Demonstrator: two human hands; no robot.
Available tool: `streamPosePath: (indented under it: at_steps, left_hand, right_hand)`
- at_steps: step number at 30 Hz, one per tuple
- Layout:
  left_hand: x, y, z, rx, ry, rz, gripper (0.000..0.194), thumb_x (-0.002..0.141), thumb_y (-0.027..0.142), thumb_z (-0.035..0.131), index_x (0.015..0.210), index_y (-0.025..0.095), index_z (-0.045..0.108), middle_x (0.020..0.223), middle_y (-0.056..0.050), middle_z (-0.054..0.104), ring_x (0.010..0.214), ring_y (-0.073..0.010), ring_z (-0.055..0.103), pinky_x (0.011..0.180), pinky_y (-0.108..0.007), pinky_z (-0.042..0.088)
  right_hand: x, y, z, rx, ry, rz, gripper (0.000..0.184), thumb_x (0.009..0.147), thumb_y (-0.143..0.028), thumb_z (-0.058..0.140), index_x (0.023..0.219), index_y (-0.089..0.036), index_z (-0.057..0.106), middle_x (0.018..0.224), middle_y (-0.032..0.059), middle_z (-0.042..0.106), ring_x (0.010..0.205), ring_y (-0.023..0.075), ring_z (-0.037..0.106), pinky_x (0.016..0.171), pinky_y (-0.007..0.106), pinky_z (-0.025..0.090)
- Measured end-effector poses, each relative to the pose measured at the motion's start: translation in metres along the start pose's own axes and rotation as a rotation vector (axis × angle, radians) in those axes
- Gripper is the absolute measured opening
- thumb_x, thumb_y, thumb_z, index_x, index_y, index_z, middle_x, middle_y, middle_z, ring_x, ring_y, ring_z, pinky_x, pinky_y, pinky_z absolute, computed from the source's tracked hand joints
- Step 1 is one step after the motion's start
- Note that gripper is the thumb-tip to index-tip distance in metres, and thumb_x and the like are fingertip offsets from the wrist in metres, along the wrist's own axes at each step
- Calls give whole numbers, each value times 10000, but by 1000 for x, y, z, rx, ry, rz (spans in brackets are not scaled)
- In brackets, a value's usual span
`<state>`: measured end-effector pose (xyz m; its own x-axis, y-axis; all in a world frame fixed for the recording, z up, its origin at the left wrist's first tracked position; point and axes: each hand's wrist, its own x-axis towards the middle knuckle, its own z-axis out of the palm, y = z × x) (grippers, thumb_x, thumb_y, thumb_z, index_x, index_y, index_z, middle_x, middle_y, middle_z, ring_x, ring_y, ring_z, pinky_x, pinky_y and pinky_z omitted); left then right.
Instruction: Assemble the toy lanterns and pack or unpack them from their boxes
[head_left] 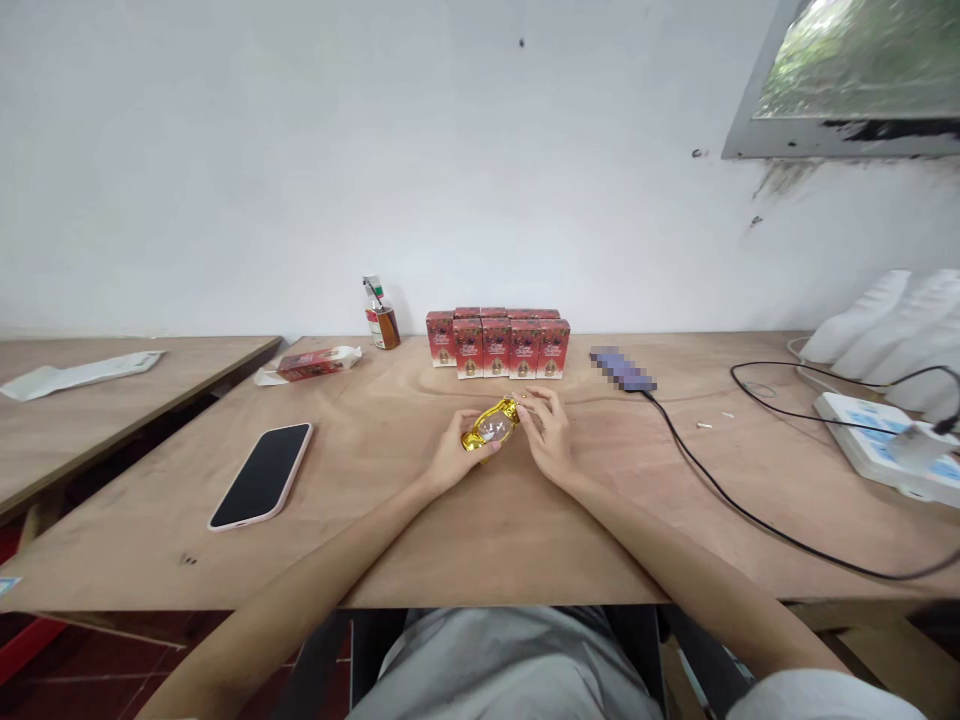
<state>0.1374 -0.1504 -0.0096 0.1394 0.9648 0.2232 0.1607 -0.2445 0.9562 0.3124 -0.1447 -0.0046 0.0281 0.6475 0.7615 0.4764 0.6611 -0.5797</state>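
Gripping the near gold end of the ornament point(496, 424), left hand point(454, 450) is closed on it, thumb on the front. Right hand point(550, 437) is half open, fingertips at the far end; can't tell if they pinch or just touch. Ornament sits tilted between both hands, over mid desk point(465, 560); can't tell if it touches the wood.

I'd let left take the load, right do only light fingertip work. Keep pressure on the gold frame, off the clear middle: looks thin, likely to flex or smudge. Wrists low for steadiness.

Red boxes point(496, 347) stand upright in a block beyond the hands; keep knuckles short of them. Phone point(262, 475) lies left, cable point(697, 480) right. Both well apart from the grip.
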Motion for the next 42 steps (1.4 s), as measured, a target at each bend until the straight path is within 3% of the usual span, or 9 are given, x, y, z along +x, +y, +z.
streamPosePath:
  at_steps: [3,7,12,14,16,22,26,32,42]
  left_hand:
    - [1,1,-2,40,93,-2,524,608,353,779,1025,190,506,971,-63,668,869,-197,627,763,-302,475]
    - [2,0,-3,86,259,-15,477,595,401,778,952,190,544,849,-30,666,766,-181,613,682,-274,462]
    - [0,1,-4,119,335,-47,472,610,412,764,970,198,547,901,-47,663,791,-193,613,612,-262,487]
    - [-1,3,-5,115,315,-40,479,614,406,761,988,198,547,949,-59,655,809,-198,612,568,-249,497]
    - [0,6,-6,71,292,-48,475,623,406,751,999,194,551,971,-66,643,822,-201,608,526,-233,502]
    - [4,10,-11,-79,248,-1,447,630,437,727,959,186,559,877,-30,627,691,-149,600,447,-195,466]
    - [5,7,-11,-190,121,-107,442,649,525,695,853,185,500,627,37,555,429,-97,520,358,-203,409]
    - [6,5,-11,-253,15,-220,479,661,574,681,849,186,471,568,59,522,350,-73,479,301,-169,339]
    - [10,5,-15,-147,46,-253,464,664,526,718,857,174,486,555,60,513,376,-74,500,316,-165,372]
  right_hand:
    - [2,4,1,66,79,37,248,889,-379,501,871,-202,674,949,69,598,960,185,578,876,347,466]
    - [3,10,5,145,98,220,262,858,-415,531,774,-199,652,768,30,634,780,171,574,745,311,466]
    - [1,4,5,175,-130,167,244,843,-407,542,751,-204,642,770,27,658,759,170,574,729,299,445]
    - [0,0,6,195,-222,154,238,852,-400,526,761,-204,625,775,20,653,738,159,569,724,289,438]
    - [-1,0,7,234,-225,200,253,861,-415,503,760,-202,594,746,8,628,699,144,547,700,274,426]
    - [6,27,10,417,33,520,359,780,-565,527,748,-208,510,619,-46,475,544,100,418,524,228,345]
    - [10,40,12,554,-75,677,433,645,-613,626,721,-203,509,588,-61,445,458,73,362,434,218,281]
    - [9,39,17,622,-180,720,476,596,-643,645,683,-199,497,520,-67,441,417,59,341,396,194,219]
    - [7,27,12,691,-274,773,496,576,-641,667,709,-207,468,540,-86,433,420,35,284,390,163,168]
